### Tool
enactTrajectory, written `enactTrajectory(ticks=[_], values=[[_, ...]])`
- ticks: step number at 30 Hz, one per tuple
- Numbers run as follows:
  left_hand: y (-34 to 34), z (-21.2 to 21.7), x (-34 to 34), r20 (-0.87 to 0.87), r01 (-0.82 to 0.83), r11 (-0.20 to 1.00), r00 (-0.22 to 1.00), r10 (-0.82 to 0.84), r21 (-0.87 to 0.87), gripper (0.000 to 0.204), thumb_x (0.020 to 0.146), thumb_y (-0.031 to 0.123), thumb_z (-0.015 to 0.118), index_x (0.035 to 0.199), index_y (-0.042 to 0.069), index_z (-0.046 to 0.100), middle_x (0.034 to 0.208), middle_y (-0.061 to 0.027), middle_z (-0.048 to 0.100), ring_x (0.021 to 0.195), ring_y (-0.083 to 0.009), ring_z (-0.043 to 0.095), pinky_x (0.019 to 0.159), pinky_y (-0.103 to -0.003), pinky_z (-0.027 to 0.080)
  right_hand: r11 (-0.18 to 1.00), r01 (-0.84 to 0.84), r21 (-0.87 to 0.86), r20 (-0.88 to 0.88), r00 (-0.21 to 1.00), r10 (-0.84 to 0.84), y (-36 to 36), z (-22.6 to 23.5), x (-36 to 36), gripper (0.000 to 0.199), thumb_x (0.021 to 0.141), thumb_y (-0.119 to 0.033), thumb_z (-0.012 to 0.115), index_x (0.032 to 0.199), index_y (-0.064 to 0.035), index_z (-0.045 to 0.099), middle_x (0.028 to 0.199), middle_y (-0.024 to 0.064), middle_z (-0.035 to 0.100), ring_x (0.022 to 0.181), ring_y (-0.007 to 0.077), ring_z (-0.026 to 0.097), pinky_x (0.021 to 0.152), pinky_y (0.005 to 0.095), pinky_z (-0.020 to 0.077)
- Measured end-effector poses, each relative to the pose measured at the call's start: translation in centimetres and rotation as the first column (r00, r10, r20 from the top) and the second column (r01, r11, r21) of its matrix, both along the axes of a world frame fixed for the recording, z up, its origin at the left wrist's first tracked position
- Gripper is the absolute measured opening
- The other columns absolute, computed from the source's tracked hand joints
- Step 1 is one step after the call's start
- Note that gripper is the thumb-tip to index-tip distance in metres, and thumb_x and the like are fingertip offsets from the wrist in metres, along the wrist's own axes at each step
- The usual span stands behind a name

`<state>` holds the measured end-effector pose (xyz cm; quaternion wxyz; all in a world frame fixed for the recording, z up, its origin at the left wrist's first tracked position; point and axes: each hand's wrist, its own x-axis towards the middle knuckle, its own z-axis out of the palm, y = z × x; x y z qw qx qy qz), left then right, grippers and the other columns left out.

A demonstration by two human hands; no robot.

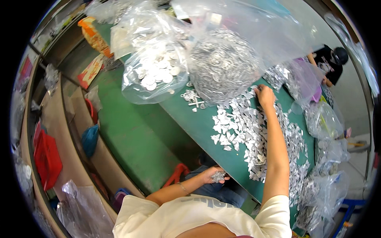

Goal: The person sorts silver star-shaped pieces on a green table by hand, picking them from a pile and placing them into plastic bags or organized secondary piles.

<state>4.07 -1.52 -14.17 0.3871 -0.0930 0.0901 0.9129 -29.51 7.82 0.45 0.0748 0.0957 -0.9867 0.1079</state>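
Observation:
My left hand (214,175) is low by the table's near edge, above my lap. Its fingers are curled around a small heap of silver metal pieces (218,177). Stretched out across the table, my right hand (265,96) is closed at the far end of a spread of flat silver metal pieces (254,135), beside a big clear bag (224,65) filled with similar silver parts. Its fingers are bent down and pressed together; what is between them is too small to make out.
Left of the big bag stands a clear bag of round white-silver discs (158,71). A few loose parts, one cross-shaped (195,102), lie near it. Several plastic bags (323,121) line the right side. A person (331,61) works at the far right. Shelves (69,131) stand left.

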Motion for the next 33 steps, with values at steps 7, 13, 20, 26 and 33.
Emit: enactTrajectory(ticks=[7, 13, 20, 26, 33], values=[[0.0, 0.6, 0.2, 0.038, 0.022, 0.999, 0.999, -0.021, -0.024, 0.027, 0.089, 0.02, 0.049, 0.108, 0.001, 0.054, 0.094, -0.0111, 0.058, 0.077, -0.0193, 0.058, 0.049, -0.026, 0.053, 0.996, -0.025, -0.089, -0.094, 0.995, 0.016, 1.2, 0.4, 1.1, 0.028, 0.078, -0.032, 0.065, 0.081, -0.0047, 0.059, 0.076, 0.0156, 0.063, 0.072, 0.0343, 0.06, 0.062, 0.042, 0.0455], [-0.4, 1.8, 0.1, 0.065, 0.044, 0.995, 0.997, -0.038, -0.089, 0.027, 0.089, 0.021, 0.048, 0.108, 0.002, 0.054, 0.093, -0.0091, 0.059, 0.075, -0.0167, 0.058, 0.051, -0.025, 0.052, 0.665, 0.192, -0.722, 0.474, 0.837, 0.273, 1.1, 5.0, 6.7, 0.022, 0.084, -0.029, 0.06, 0.074, -0.0091, 0.061, 0.057, -0.0029, 0.05, 0.048, 0.0069, 0.041, 0.045, 0.0235, 0.0318], [-0.5, 2.0, -0.1, 0.032, 0.051, 0.991, 0.998, -0.048, -0.121, 0.027, 0.089, 0.022, 0.048, 0.106, 0.002, 0.055, 0.093, -0.0079, 0.059, 0.076, -0.0149, 0.057, 0.052, -0.024, 0.051, 0.704, -0.269, -0.657, 0.607, 0.364, 0.706, -1.5, 11.2, 14.3, 0.019, 0.084, -0.02, 0.063, 0.079, -0.0017, 0.06, 0.065, -0.0037, 0.054, 0.063, 0.0034, 0.045, 0.055, 0.0198, 0.0349], [-0.5, 1.8, 0.0, -0.025, 0.035, 0.995, 0.999, -0.037, -0.093, 0.028, 0.089, 0.024, 0.049, 0.105, 0.003, 0.055, 0.094, -0.0082, 0.059, 0.078, -0.0145, 0.058, 0.052, -0.023, 0.051, 0.731, 0.063, -0.68, 0.717, 0.266, 0.644, -4.2, 12.3, 16.9, 0.017, 0.086, -0.019, 0.061, 0.078, -0.0045, 0.056, 0.061, -0.0011, 0.053, 0.05, 0.0028, 0.046, 0.041, 0.0152, 0.0289], [-0.5, 1.9, 0.3, -0.038, 0.022, 0.994, 0.999, -0.027, -0.107, 0.03, 0.089, 0.025, 0.05, 0.109, 0.004, 0.054, 0.098, -0.0093, 0.058, 0.081, -0.0164, 0.06, 0.053, -0.024, 0.052, 0.737, 0.097, -0.669, 0.742, 0.038, 0.669, -6.6, 6.4, 19.1, 0.013, 0.088, -0.017, 0.058, 0.085, -0.0045, 0.055, 0.065, 0.0034, 0.058, 0.047, 0.0027, 0.039, 0.04, 0.017, 0.0254]])
